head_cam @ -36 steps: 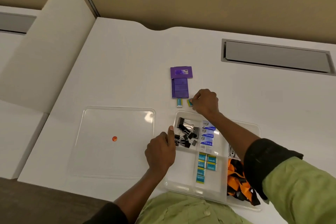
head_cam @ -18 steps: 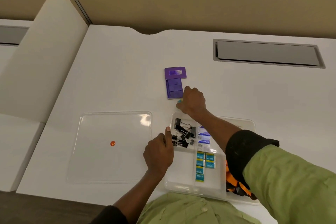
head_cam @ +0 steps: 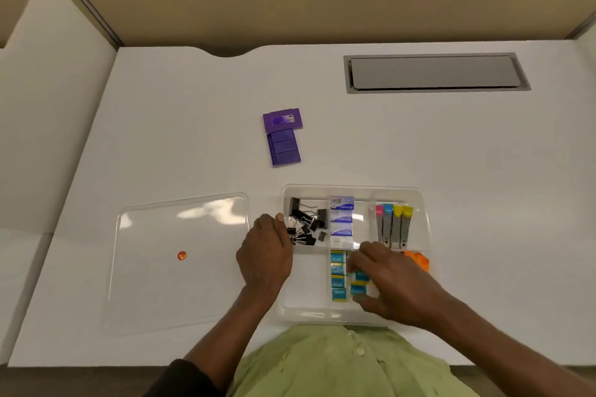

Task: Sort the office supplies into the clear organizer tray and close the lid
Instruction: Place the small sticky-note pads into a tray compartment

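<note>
Tray (head_cam: 354, 190) of clear plastic sits on a white surface (head_cam: 193, 106), close to the person's near edge. Its lid (head_cam: 180, 261) lies flat on the surface just left of it, off the tray, with a small orange dot (head_cam: 182, 255) on it.

The tray is split into compartments. Black binder clips (head_cam: 306, 226) fill the far left one. Beside them, a middle column holds white and blue boxes (head_cam: 342, 222). The far right compartment holds four staple strips (head_cam: 394, 226) with pink, blue and yellow ends. Below the boxes lies a column of small teal erasers (head_cam: 338, 277). Something orange (head_cam: 419, 259) shows at the near right.

The left hand (head_cam: 266, 255) rests on the tray's left rim, fingers curled, thumb by the clips; it grips nothing that can be seen. The right hand (head_cam: 392, 284) reaches into the eraser compartment, fingertips on a teal eraser (head_cam: 358, 289).

Farther back on the surface, well apart from the tray, lies an open purple case (head_cam: 283, 137).
</note>
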The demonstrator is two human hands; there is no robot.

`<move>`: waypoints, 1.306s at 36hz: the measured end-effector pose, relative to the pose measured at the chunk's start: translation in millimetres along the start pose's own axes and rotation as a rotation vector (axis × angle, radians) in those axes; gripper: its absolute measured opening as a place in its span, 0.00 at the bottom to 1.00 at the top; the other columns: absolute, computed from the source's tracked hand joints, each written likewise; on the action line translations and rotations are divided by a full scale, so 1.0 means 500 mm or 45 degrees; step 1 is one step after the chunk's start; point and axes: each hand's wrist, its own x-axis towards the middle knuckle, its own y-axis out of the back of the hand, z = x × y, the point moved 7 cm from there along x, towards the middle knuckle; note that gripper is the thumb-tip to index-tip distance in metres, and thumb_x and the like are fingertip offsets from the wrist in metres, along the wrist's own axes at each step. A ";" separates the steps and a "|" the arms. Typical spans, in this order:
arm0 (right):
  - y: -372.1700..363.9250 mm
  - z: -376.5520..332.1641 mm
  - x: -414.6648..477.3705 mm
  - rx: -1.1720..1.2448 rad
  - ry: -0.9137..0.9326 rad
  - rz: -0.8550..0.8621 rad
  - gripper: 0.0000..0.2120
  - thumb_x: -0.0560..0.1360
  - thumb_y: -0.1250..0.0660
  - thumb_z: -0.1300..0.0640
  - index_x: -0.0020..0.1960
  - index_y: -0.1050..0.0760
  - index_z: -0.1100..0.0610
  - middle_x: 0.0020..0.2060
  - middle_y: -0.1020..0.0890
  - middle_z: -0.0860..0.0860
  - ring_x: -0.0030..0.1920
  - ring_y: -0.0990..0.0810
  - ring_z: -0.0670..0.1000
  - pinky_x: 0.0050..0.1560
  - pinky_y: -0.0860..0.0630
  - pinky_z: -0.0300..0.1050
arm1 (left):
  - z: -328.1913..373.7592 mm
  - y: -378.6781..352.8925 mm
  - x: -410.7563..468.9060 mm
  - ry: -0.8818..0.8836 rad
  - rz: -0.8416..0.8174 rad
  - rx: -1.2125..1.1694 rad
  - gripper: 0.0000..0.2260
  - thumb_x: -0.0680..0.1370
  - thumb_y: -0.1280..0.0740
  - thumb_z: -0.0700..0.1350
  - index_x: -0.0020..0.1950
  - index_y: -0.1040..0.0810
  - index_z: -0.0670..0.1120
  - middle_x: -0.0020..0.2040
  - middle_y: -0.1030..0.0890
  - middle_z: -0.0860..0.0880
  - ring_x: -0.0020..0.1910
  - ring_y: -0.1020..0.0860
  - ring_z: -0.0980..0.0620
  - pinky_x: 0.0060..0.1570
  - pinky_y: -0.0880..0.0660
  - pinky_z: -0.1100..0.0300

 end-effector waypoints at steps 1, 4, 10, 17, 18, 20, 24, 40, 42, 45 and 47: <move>-0.020 -0.004 -0.006 -0.052 0.018 -0.011 0.22 0.73 0.30 0.41 0.63 0.32 0.47 0.58 0.24 0.46 0.54 0.24 0.47 0.49 0.19 0.43 | 0.009 0.004 0.002 -0.039 0.020 0.004 0.15 0.87 0.43 0.55 0.53 0.24 0.45 0.47 0.18 0.47 0.46 0.17 0.42 0.37 0.28 0.53; -0.060 -0.008 0.002 -0.219 0.044 -0.079 0.26 0.74 0.29 0.47 0.67 0.34 0.52 0.63 0.25 0.53 0.59 0.23 0.53 0.49 0.18 0.50 | 0.041 0.009 0.003 -0.194 0.011 0.011 0.22 0.85 0.39 0.58 0.70 0.27 0.43 0.63 0.19 0.43 0.61 0.19 0.42 0.52 0.20 0.47; -0.100 -0.033 0.030 -0.352 -0.017 -0.221 0.29 0.77 0.29 0.56 0.73 0.38 0.58 0.68 0.29 0.62 0.66 0.26 0.61 0.56 0.21 0.59 | 0.084 -0.043 0.002 -0.542 -0.200 0.029 0.39 0.84 0.43 0.67 0.87 0.52 0.48 0.88 0.58 0.50 0.87 0.58 0.51 0.82 0.52 0.55; -0.116 -0.044 0.006 -0.320 -0.044 -0.178 0.28 0.73 0.25 0.58 0.68 0.32 0.60 0.62 0.24 0.62 0.59 0.20 0.61 0.49 0.17 0.58 | 0.090 -0.059 0.007 -0.642 -0.177 0.060 0.40 0.83 0.46 0.70 0.87 0.54 0.49 0.87 0.64 0.51 0.86 0.61 0.50 0.83 0.51 0.50; -0.115 -0.037 0.001 -0.282 -0.065 -0.165 0.28 0.73 0.24 0.58 0.68 0.31 0.59 0.62 0.23 0.61 0.59 0.20 0.60 0.50 0.17 0.57 | 0.090 -0.059 0.007 -0.639 -0.174 0.047 0.40 0.83 0.46 0.70 0.87 0.52 0.49 0.87 0.64 0.52 0.87 0.60 0.50 0.82 0.51 0.50; -0.102 -0.026 -0.006 -0.216 -0.099 -0.138 0.27 0.75 0.27 0.58 0.70 0.34 0.58 0.66 0.25 0.60 0.63 0.23 0.59 0.57 0.19 0.57 | 0.093 -0.057 0.007 -0.621 -0.187 0.015 0.39 0.83 0.44 0.69 0.86 0.47 0.47 0.87 0.65 0.53 0.86 0.59 0.50 0.79 0.49 0.51; -0.079 -0.020 -0.004 -0.235 -0.099 -0.120 0.24 0.77 0.30 0.57 0.71 0.33 0.57 0.68 0.27 0.59 0.65 0.25 0.57 0.62 0.22 0.55 | 0.097 -0.054 0.006 -0.596 -0.245 -0.023 0.36 0.83 0.40 0.65 0.85 0.42 0.47 0.86 0.65 0.55 0.85 0.62 0.56 0.75 0.41 0.52; -0.089 -0.006 0.020 -0.313 -0.111 -0.235 0.23 0.77 0.29 0.54 0.69 0.30 0.59 0.65 0.23 0.59 0.63 0.21 0.58 0.64 0.23 0.57 | 0.092 -0.048 0.007 -0.621 -0.228 -0.108 0.31 0.84 0.39 0.61 0.83 0.36 0.48 0.87 0.61 0.55 0.87 0.55 0.54 0.71 0.26 0.44; -0.093 -0.007 0.017 -0.300 -0.124 -0.222 0.24 0.77 0.30 0.53 0.69 0.32 0.58 0.65 0.23 0.59 0.62 0.20 0.58 0.62 0.22 0.57 | 0.092 -0.047 0.007 -0.626 -0.220 -0.116 0.30 0.84 0.38 0.60 0.83 0.36 0.48 0.87 0.60 0.54 0.86 0.56 0.56 0.71 0.27 0.46; -0.096 -0.009 0.009 -0.273 -0.118 -0.191 0.24 0.77 0.29 0.53 0.69 0.31 0.57 0.65 0.24 0.59 0.62 0.21 0.58 0.61 0.22 0.57 | 0.091 -0.045 0.006 -0.615 -0.210 -0.120 0.31 0.84 0.38 0.60 0.84 0.37 0.49 0.87 0.60 0.54 0.84 0.59 0.61 0.71 0.27 0.47; -0.100 -0.013 0.004 -0.265 -0.111 -0.199 0.23 0.78 0.30 0.53 0.70 0.31 0.57 0.67 0.26 0.60 0.64 0.22 0.59 0.62 0.22 0.58 | 0.089 -0.046 0.005 -0.599 -0.206 -0.124 0.31 0.84 0.38 0.60 0.84 0.38 0.49 0.87 0.60 0.54 0.83 0.60 0.62 0.71 0.27 0.48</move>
